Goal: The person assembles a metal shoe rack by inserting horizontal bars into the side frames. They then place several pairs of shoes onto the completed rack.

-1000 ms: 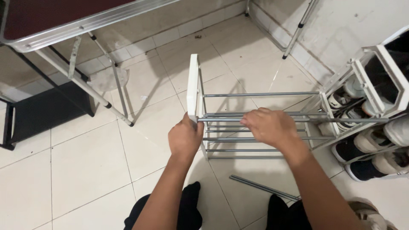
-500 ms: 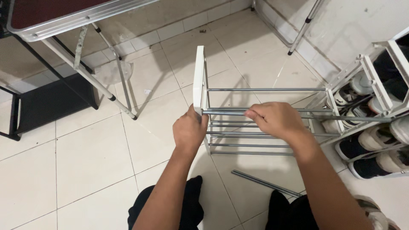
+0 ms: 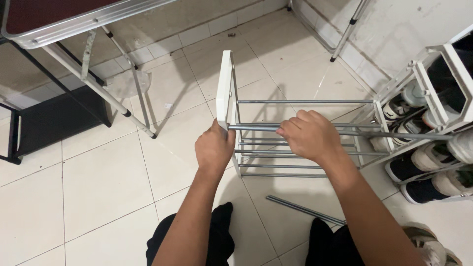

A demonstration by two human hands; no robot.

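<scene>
Near the centre of our view, our left hand (image 3: pixel 214 149) closes around the lower edge of the white side panel (image 3: pixel 224 91) of a small rack, fingers curled tight on the plastic; at three o'clock from it, our right hand (image 3: pixel 308 136) wraps around the top metal rod (image 3: pixel 394 134), whose left end sits right at the panel beside our left thumb; we cannot tell whether the rod tip is seated in its hole, because our knuckles hide the joint; the panel stands upright on the tiled floor (image 3: pixel 98 187), with several more grey rods (image 3: pixel 295 166) running from it toward three o'clock, one above another, to a second white side piece (image 3: pixel 382 118); beyond that, at three o'clock, a taller shoe rack (image 3: pixel 443 74) holds white and dark sneakers (image 3: pixel 419 189) on its shelves; at five o'clock from our hands a loose rod (image 3: pixel 305 210) lies flat on the tiles, apart from the frame, just ahead of our dark trouser legs (image 3: pixel 217 236); at ten o'clock a folding table (image 3: pixel 74 22) with a dark top and metal legs stands well apart from the rack; a dark low stand (image 3: pixel 54 123) sits beneath it against the wall.
</scene>
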